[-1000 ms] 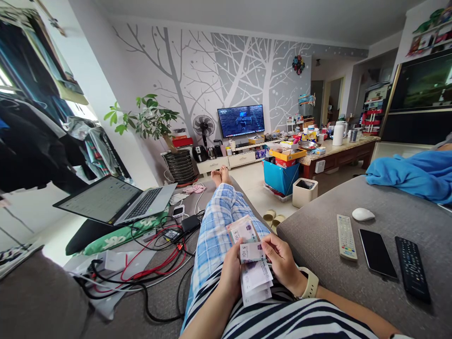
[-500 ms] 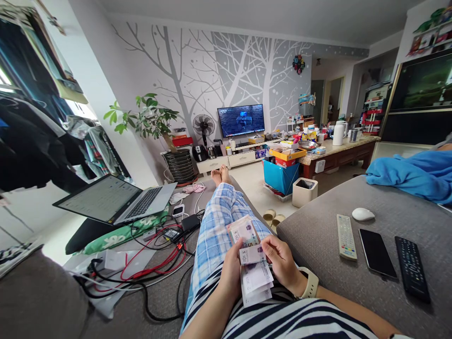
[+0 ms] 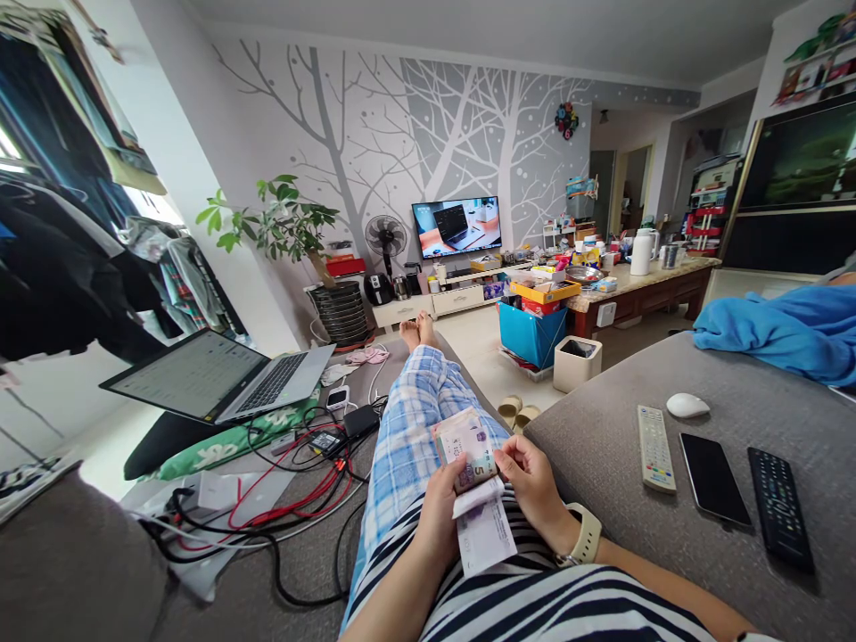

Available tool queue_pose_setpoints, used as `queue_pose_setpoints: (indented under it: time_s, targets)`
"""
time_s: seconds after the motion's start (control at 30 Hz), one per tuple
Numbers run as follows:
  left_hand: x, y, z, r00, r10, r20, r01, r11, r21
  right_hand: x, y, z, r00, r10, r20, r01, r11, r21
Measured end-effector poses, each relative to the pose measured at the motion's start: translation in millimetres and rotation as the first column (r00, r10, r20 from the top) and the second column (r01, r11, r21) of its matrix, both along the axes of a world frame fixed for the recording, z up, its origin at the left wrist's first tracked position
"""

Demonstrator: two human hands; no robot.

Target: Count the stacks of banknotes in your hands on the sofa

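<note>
A stack of banknotes (image 3: 473,442) rests in my lap, its top note marked with a 5. My left hand (image 3: 440,504) is closed on the stack's left side, thumb pressed on top. Below the thumb some notes are folded over, and a pale banknote (image 3: 487,538) hangs down over my striped shirt. With thumb and forefinger together, my right hand (image 3: 533,484) pinches the right edge of the stack. A light watch (image 3: 586,535) is on my right wrist.
On the sofa (image 3: 602,437) to my right lie a light remote (image 3: 655,448), a phone (image 3: 715,480), a black remote (image 3: 780,508) and a white mouse (image 3: 687,406). To my left are an open laptop (image 3: 274,383) and tangled cables (image 3: 327,481). A bin (image 3: 576,364) stands ahead.
The note that my right hand was folding down has dropped lower, uncovering the 5 on the note behind. My right hand has shifted slightly. The television picture has changed.
</note>
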State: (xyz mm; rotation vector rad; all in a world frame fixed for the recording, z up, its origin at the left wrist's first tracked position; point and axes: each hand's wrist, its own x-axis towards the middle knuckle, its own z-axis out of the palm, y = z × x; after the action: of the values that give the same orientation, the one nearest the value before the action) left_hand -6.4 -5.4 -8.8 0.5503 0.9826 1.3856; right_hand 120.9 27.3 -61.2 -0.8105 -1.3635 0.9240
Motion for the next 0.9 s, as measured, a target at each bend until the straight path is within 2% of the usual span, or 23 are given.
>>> queue_pose_setpoints:
  time_s: [0.1,0.33,0.63,0.9]
  targets:
    - [-2,0,-3.6,0.998,-0.024,-0.056,0.027,0.998,0.055,0,4,-1.2,1.0,-0.011,0.012,0.011,1.0,-0.007]
    - [-3,4,-11.8,0.997,-0.043,-0.061,0.046,0.998,0.045,0,5,0.9,0.997,-0.046,0.064,0.044,0.998,0.041]
    - [1,10,-7.8,0.999,0.013,0.048,-0.012,1.0,-0.029,1,-3,2.9,0.995,-0.06,0.077,0.053,0.994,0.097]
    - [1,7,-3.5,1.0,-0.011,-0.001,0.011,1.0,0.013,2,-11,7.6,0.995,-0.039,0.087,0.028,0.991,0.13]
